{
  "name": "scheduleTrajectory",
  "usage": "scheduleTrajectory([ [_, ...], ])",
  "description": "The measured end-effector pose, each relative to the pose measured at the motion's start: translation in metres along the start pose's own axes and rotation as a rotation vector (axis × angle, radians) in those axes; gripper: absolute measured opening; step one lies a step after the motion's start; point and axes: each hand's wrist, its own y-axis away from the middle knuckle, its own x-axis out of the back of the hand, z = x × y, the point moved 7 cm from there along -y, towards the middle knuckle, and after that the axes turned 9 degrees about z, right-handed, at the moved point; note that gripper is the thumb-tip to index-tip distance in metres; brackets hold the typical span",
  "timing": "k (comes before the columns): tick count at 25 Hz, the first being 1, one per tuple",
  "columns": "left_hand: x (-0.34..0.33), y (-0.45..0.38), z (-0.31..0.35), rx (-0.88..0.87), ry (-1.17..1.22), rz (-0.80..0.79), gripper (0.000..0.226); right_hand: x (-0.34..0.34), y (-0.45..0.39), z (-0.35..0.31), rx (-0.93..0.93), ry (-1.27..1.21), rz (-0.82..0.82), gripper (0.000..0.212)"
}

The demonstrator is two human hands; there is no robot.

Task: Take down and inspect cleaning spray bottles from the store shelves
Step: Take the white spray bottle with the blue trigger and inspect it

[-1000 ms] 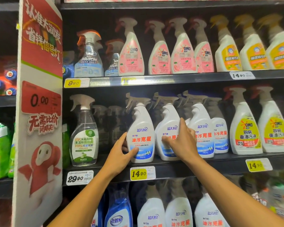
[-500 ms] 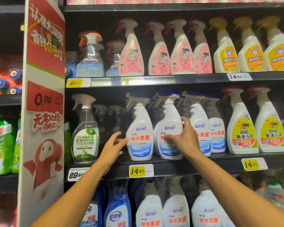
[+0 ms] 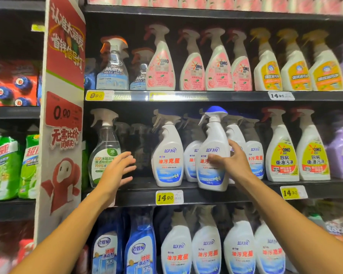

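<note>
Bright overhead light, blurred, distorted edges

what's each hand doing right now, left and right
Left hand: open, fingers spread, holding nothing.
Right hand: grips the white spray bottle, pulled forward at the shelf edge.

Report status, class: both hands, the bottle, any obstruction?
Right hand grips white spray bottle, lifted forward off middle shelf. Left hand open, holding nothing. Neighbouring white bottle close alongside; path outward looks clear.

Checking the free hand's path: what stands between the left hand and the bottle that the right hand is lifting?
In the head view, one white spray bottle stands on the shelf between the left hand and the lifted bottle.
</note>
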Motion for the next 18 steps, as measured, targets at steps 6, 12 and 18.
scheduleTrajectory([
  [6, 0.021, 0.037, -0.005, 0.028, 0.109, -0.056, 0.031, 0.038, 0.061, 0.009, -0.059, -0.049, 0.0, 0.062],
  [12, 0.042, 0.1, -0.049, 0.182, 0.374, -0.115, 0.034, 0.065, 0.138, 0.039, -0.163, -0.083, 0.038, 0.062],
  [18, 0.059, 0.187, -0.12, 0.37, 0.461, -0.136, 0.028, 0.08, 0.226, 0.073, -0.289, -0.117, -0.006, 0.069],
])
